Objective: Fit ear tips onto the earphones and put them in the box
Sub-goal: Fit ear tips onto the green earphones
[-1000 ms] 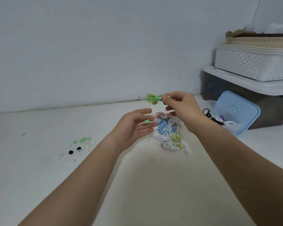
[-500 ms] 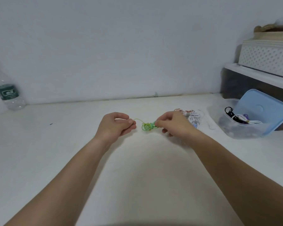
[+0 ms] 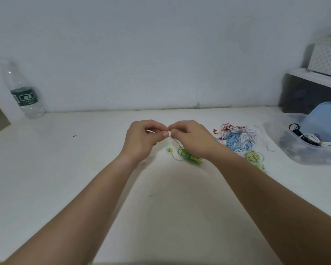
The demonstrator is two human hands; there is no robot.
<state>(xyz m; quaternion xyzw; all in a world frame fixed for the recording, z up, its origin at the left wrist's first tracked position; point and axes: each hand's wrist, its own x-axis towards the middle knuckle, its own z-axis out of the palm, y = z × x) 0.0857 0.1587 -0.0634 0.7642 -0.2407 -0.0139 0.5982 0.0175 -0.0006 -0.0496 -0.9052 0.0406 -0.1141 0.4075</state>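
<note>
Left hand [image 3: 141, 139], right hand [image 3: 191, 139]: fingers [image 3: 165, 134] narrow, pinching raised end of green earphone [image 3: 189, 156]; no ear tip visible. Risk: pinch slips, small part rolls off bench [image 3: 65, 169].

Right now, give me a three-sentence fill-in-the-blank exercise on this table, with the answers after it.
The right hand pinches the cord of the ____ earphone.
The water bottle stands at the far ____ of the table.
The lid propped against the clear box is ____.
Missing words: green; left; blue.
</note>
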